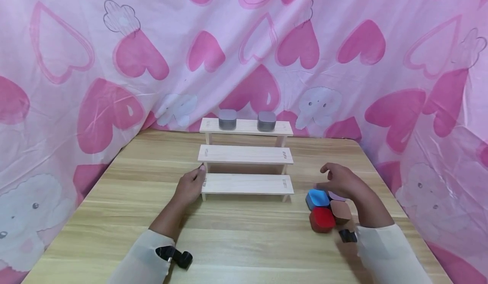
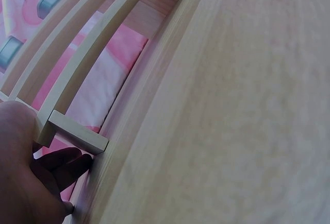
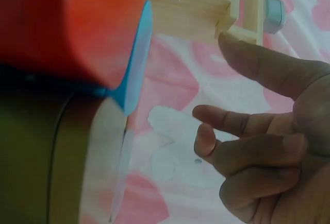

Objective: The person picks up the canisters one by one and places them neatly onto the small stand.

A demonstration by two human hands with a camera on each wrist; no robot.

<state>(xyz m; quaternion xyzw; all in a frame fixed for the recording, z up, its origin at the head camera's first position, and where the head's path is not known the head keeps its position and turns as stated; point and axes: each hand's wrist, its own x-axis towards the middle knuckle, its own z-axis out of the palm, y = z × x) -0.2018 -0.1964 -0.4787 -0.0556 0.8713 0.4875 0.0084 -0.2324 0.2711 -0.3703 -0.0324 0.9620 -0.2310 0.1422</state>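
A three-tier wooden step rack (image 1: 247,184) stands on the table, its lowest tier nearest me. My left hand (image 1: 190,186) grips the rack's left end, thumb up beside the lower tier; in the left wrist view, its fingers (image 2: 72,170) bend beside the short leg. Over at the right, my right hand (image 1: 339,182) hovers above a cluster of rounded square blocks, its fingers loosely bent and holding nothing. The cluster has a blue block (image 1: 317,199), a red block (image 1: 322,219), a brown block (image 1: 341,212) and a purple block (image 1: 336,196) partly hidden by the hand.
Two grey rounded blocks, a left one (image 1: 227,120) and a right one (image 1: 266,121), sit apart on the rack's top tier. Pink heart-patterned cloth (image 1: 244,42) hangs behind and along both sides of the wooden table (image 1: 244,241). Each wrist wears a black strap.
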